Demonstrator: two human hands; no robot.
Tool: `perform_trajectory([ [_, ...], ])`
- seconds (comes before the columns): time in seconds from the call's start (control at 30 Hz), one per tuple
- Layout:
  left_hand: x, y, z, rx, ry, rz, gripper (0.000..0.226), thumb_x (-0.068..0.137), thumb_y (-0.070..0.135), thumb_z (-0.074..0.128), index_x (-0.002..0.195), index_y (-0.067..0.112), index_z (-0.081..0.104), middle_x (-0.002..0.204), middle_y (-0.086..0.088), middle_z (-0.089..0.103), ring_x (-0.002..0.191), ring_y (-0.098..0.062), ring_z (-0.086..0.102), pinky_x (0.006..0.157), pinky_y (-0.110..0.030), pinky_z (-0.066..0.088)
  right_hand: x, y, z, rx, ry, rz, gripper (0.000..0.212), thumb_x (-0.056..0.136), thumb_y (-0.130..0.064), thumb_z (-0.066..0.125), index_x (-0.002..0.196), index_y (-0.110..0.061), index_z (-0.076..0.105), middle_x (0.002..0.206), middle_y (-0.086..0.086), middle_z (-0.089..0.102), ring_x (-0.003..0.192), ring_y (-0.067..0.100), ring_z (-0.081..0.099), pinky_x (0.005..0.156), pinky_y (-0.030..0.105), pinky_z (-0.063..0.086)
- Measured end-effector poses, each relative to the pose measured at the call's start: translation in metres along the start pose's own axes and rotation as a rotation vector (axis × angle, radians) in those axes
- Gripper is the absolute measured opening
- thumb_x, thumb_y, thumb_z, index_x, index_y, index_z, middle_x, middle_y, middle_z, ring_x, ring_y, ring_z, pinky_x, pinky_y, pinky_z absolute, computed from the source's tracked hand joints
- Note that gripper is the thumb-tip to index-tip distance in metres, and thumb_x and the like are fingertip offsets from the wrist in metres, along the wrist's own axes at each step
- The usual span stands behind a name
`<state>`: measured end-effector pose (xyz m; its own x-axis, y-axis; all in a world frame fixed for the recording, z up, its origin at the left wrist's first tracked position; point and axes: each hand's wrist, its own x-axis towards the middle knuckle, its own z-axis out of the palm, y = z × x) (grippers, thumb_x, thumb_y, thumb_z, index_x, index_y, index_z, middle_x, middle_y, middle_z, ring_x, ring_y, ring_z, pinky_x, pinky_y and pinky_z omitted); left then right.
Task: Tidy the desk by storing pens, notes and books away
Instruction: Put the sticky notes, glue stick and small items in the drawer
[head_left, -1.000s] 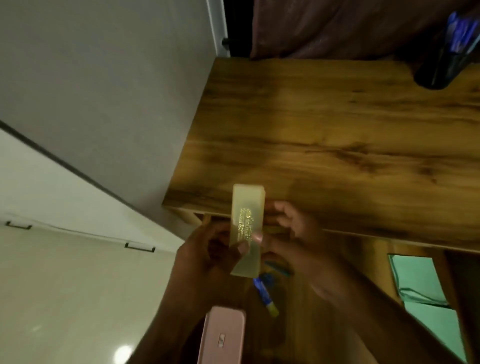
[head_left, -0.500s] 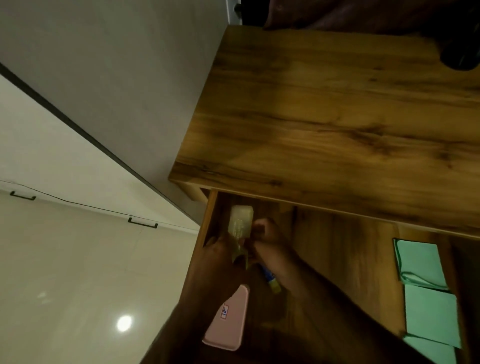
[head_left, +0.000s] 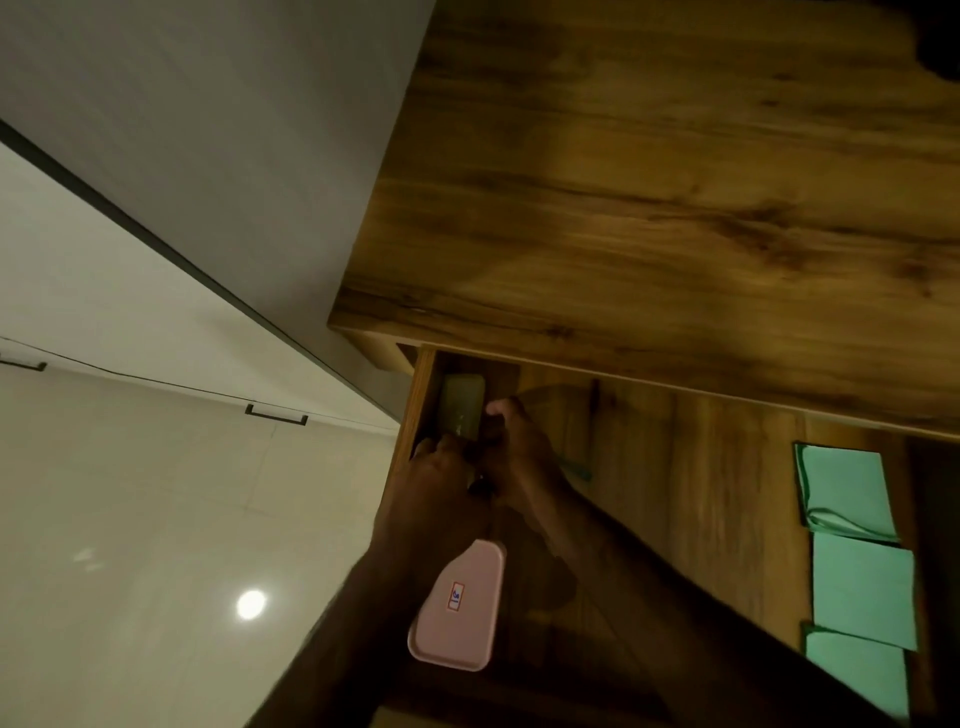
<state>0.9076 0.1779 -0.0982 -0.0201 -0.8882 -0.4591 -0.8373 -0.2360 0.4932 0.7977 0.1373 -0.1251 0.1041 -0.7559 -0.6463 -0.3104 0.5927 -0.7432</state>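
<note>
Two hands meet inside an open wooden drawer (head_left: 649, 467) that sits pulled out beneath the front edge of the surface (head_left: 675, 182). The left hand (head_left: 431, 478) and the right hand (head_left: 519, 447) press close together at the drawer's far left corner, both curled around the near end of a pale yellowish box (head_left: 461, 402). That box lies along the drawer's left wall, its far end tucked under the lip of the surface; fingers cover its near end, so how firmly each hand grips it is hard to judge, though both touch it.

Nearer the camera in the same drawer lies a pink case (head_left: 460, 608) with a small red and blue label, partly overlapping the left forearm in this view. Just right of the right hand a thin teal pen (head_left: 574, 467) shows on the drawer floor, mostly hidden. Along the drawer's right side, three green note pads (head_left: 852, 561) lie in a row, edges touching or nearly so.

Wood grain in warm brown with dark streaks runs across the surface, which is bare in the part shown; a dark object (head_left: 940, 41) cuts in at the top right corner, too cropped to identify. Left of the surface stands a grey wall (head_left: 208, 130), and below it a pale glossy floor (head_left: 130, 519) reflects a round ceiling light.
</note>
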Motion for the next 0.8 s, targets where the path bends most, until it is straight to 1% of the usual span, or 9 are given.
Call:
perform_trajectory([
  [0.07,-0.001,0.001,0.000,0.001,0.027,0.005,0.044,0.086,0.022,0.064,0.127,0.010,0.053,0.118,-0.006,0.062,0.106,-0.027,0.063,0.080,-0.035,0.057,-0.002,0.003,-0.015,-0.097,0.025,-0.043,0.047,0.095,-0.005,0.062,0.138,-0.020,0.051,0.134,0.007,0.060,0.119,0.024,0.060,0.094,0.044,0.057],
  [0.13,-0.006,0.006,-0.001,-0.004,0.083,-0.011,0.052,0.085,0.021,0.066,0.133,0.010,0.048,0.126,-0.008,0.058,0.110,-0.030,0.061,0.084,-0.039,0.058,-0.008,0.012,-0.040,-0.195,0.101,-0.092,0.046,0.094,-0.008,0.064,0.134,-0.029,0.055,0.125,-0.005,0.062,0.111,0.013,0.061,0.083,0.030,0.057],
  [0.23,-0.009,0.013,-0.001,0.009,0.178,0.067,0.045,0.084,0.017,0.068,0.126,0.014,0.054,0.121,-0.006,0.061,0.105,-0.027,0.063,0.083,-0.038,0.057,-0.018,0.029,-0.085,-0.217,0.187,-0.097,0.037,0.095,-0.011,0.065,0.127,-0.028,0.059,0.112,-0.011,0.058,0.103,0.007,0.058,0.071,0.015,0.045],
  [0.33,-0.002,0.021,0.005,-0.001,0.088,0.192,0.029,0.083,0.013,0.067,0.112,0.018,0.061,0.106,0.000,0.066,0.095,-0.020,0.065,0.078,-0.033,0.056,-0.023,0.048,-0.113,-0.302,0.226,-0.091,0.031,0.094,-0.015,0.067,0.122,-0.026,0.062,0.113,-0.009,0.061,0.104,0.009,0.058,0.082,0.022,0.050],
  [0.43,0.011,0.035,0.018,0.115,-0.074,0.292,0.031,0.086,0.017,0.068,0.115,0.019,0.059,0.112,0.001,0.061,0.100,-0.015,0.062,0.079,-0.019,0.049,-0.023,0.064,-0.116,-0.445,0.173,-0.112,0.034,0.091,-0.019,0.070,0.124,-0.026,0.061,0.121,-0.005,0.061,0.105,0.011,0.061,0.080,0.023,0.051],
  [0.5,0.018,0.044,0.027,0.217,-0.180,0.325,0.040,0.084,0.019,0.072,0.121,0.021,0.058,0.121,0.000,0.057,0.108,-0.018,0.059,0.088,-0.026,0.052,-0.023,0.068,-0.110,-0.527,0.150,-0.135,0.040,0.091,-0.020,0.070,0.129,-0.025,0.059,0.127,-0.003,0.058,0.110,0.014,0.060,0.085,0.025,0.052],
  [0.6,0.023,0.049,0.037,0.413,-0.290,0.326,0.046,0.083,0.020,0.072,0.127,0.024,0.056,0.134,-0.003,0.048,0.122,-0.025,0.050,0.101,-0.042,0.047,-0.018,0.072,-0.097,-0.724,0.152,-0.200,0.045,0.093,-0.023,0.066,0.136,-0.024,0.054,0.136,0.003,0.053,0.122,0.023,0.055,0.099,0.038,0.051],
  [0.7,0.025,0.045,0.042,0.521,-0.304,0.335,0.043,0.086,0.020,0.068,0.127,0.024,0.056,0.138,-0.004,0.044,0.127,-0.027,0.044,0.104,-0.042,0.044,-0.016,0.070,-0.091,-0.820,0.128,-0.193,0.045,0.098,-0.024,0.058,0.142,-0.021,0.050,0.150,0.005,0.045,0.136,0.026,0.045,0.109,0.041,0.044],
  [0.8,0.025,0.038,0.045,0.493,-0.263,0.316,0.042,0.087,0.020,0.066,0.127,0.022,0.053,0.134,-0.005,0.046,0.124,-0.028,0.046,0.101,-0.043,0.046,-0.012,0.061,-0.091,-0.801,0.125,-0.210,0.039,0.101,-0.017,0.050,0.139,-0.018,0.054,0.146,0.006,0.049,0.134,0.026,0.048,0.110,0.039,0.043],
])
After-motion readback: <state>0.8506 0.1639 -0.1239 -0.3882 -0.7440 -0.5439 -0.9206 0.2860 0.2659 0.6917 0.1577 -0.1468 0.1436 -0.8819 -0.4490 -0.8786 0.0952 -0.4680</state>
